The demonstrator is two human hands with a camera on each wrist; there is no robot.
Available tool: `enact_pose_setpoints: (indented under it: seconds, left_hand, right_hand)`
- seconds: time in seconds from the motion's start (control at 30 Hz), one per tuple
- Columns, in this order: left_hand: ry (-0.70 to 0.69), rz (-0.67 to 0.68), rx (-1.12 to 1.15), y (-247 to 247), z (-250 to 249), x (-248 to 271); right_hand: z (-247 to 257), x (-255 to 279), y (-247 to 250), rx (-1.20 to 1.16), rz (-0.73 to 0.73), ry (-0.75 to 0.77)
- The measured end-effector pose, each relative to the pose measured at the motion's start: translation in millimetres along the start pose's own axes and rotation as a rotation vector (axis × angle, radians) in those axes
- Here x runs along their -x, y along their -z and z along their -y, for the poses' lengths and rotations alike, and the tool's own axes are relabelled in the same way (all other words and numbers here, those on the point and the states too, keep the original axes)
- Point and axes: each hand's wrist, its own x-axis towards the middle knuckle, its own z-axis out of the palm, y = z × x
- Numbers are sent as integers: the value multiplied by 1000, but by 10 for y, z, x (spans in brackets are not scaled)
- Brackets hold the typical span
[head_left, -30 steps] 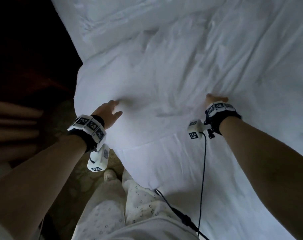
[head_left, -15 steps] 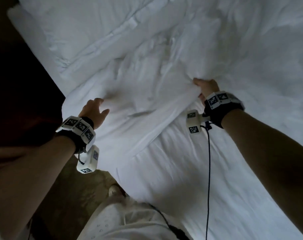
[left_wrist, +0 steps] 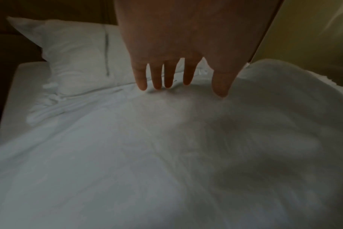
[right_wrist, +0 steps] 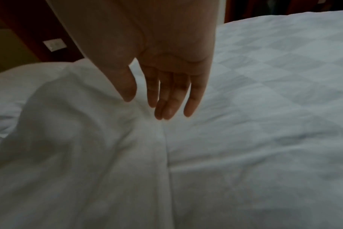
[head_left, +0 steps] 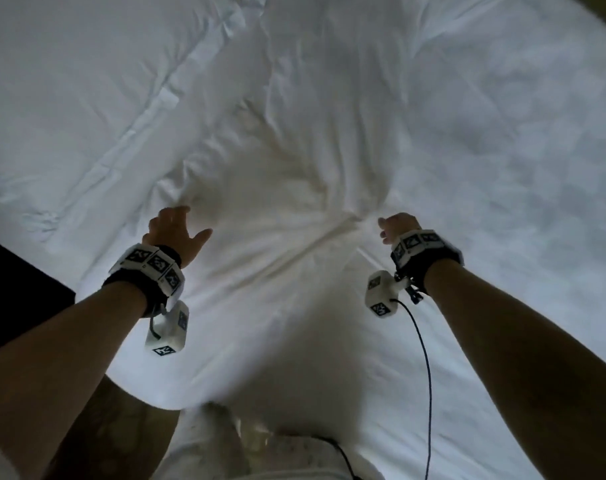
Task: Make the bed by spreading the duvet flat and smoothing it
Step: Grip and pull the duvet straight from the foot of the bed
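A white duvet lies bunched and creased across the middle of the bed, its folded edge running toward me. My left hand reaches over its left part with fingers straight and spread, tips at the fabric. My right hand hovers at the duvet's right fold, fingers straight and relaxed, holding nothing. To the right of the fold lies flat checked white bedding.
A white pillow lies at the head of the bed, left of the duvet. A dark floor or furniture edge sits at my lower left. A cable hangs from my right wrist.
My right hand has let go of the duvet fold it was gripping and opened. Both hands have moved forward across the bed, and the duvet has been thrown further up.
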Motion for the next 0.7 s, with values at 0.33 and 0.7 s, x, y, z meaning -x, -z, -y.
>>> enact_pose_setpoints:
  seconds: [0.33,0.7]
  left_hand:
    - [-136,273,-82,53,-149,-1093]
    - [-427,355,174,1036,105,-1139]
  right_hand:
    - [496,53,-481,-173,-107,-97]
    - [1231,164,-731,-176,-105,-77]
